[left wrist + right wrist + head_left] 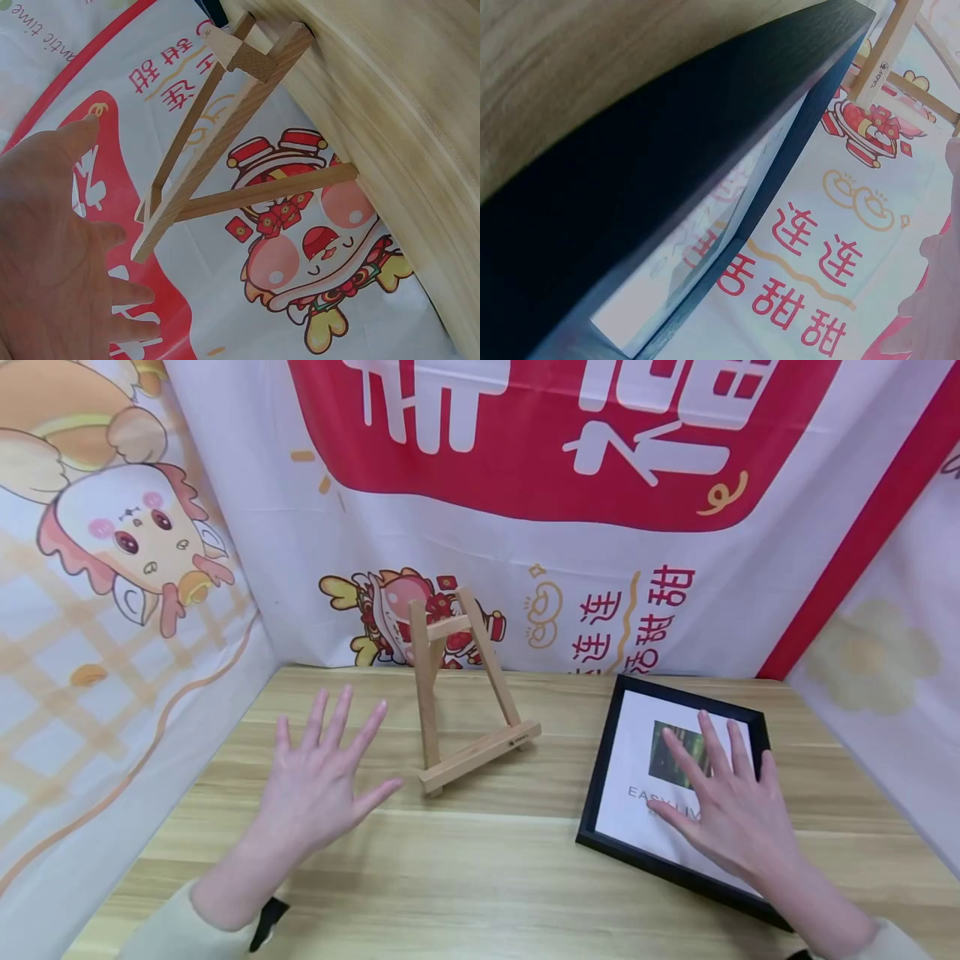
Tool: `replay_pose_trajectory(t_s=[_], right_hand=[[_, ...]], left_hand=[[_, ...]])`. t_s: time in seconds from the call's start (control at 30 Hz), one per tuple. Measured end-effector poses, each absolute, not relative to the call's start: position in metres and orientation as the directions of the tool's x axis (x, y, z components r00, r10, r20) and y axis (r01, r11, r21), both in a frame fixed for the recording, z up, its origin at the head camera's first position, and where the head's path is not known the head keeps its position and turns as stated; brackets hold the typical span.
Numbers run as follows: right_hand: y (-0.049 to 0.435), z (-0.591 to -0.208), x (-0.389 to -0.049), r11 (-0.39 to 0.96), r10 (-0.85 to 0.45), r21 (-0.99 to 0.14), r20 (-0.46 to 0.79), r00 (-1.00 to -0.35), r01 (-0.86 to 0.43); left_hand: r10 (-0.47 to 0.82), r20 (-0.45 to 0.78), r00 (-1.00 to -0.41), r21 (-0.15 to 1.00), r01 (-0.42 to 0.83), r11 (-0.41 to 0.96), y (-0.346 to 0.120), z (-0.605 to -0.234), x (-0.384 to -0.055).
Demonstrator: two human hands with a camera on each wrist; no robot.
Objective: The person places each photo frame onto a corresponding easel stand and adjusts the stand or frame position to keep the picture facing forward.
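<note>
A small wooden easel (pixel 471 758) stands upright on the table, its ledge toward the front. My left hand (pixel 311 785) is left of it with fingers spread, holding nothing; in the left wrist view the easel (pixel 217 150) stands apart from that hand (pixel 52 247). To the right lies a black picture frame (pixel 600 777) with a white sheet, a dark green picture and partly covered lettering. Above the frame my right hand (pixel 738 814) has its fingers spread and grips nothing. In the right wrist view the frame (pixel 667 127) looms close, with fingers (pixel 930 300) at the right edge.
The wood-grain table (pixel 450 885) is bounded by a printed cloth at the back (pixel 465 552), a patterned cloth on the left (pixel 97 710) and another on the right (pixel 885 727). Light sleeves (pixel 198 922) cover the forearms, and dark straps show near the wrists.
</note>
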State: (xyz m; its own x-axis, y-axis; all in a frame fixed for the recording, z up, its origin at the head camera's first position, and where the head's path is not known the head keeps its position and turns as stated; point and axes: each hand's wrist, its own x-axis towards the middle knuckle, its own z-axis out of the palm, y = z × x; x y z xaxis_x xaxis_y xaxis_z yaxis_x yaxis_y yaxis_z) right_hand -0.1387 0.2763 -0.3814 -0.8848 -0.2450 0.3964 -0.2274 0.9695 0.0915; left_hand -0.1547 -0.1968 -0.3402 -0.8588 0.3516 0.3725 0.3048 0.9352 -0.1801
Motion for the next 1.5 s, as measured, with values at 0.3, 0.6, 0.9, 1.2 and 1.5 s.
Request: replay_pose_trajectory(t_s=[0.3, 0.6, 0.9, 1.2, 1.5], right_hand=[[0.276, -0.374, -0.142, 0.967, -0.255, 0.114, 0.399, -0.881, -0.228], [0.282, -0.366, -0.147, 0.968, -0.249, 0.134, 0.398, -0.883, -0.213], [0.299, -0.358, -0.154, 0.974, -0.215, 0.148, 0.365, -0.906, -0.171], [0.319, -0.354, -0.162, 0.985, -0.141, 0.142, 0.321, -0.936, -0.1], [0.35, -0.354, -0.172, 0.994, -0.104, 0.072, 0.336, -0.936, -0.085]], left_hand=[[0.369, 0.363, -0.856, -0.181, 0.323, 0.929, -0.196, -0.343, -0.157], [0.393, 0.365, -0.844, -0.185, 0.348, 0.919, -0.185, -0.331, -0.167], [0.435, 0.367, -0.822, -0.217, 0.379, 0.899, -0.161, -0.311, -0.184], [0.466, 0.313, -0.827, -0.224, 0.413, 0.883, -0.123, -0.3, -0.209], [0.509, 0.302, -0.806, -0.187, 0.474, 0.86, -0.08, -0.3, -0.233]])
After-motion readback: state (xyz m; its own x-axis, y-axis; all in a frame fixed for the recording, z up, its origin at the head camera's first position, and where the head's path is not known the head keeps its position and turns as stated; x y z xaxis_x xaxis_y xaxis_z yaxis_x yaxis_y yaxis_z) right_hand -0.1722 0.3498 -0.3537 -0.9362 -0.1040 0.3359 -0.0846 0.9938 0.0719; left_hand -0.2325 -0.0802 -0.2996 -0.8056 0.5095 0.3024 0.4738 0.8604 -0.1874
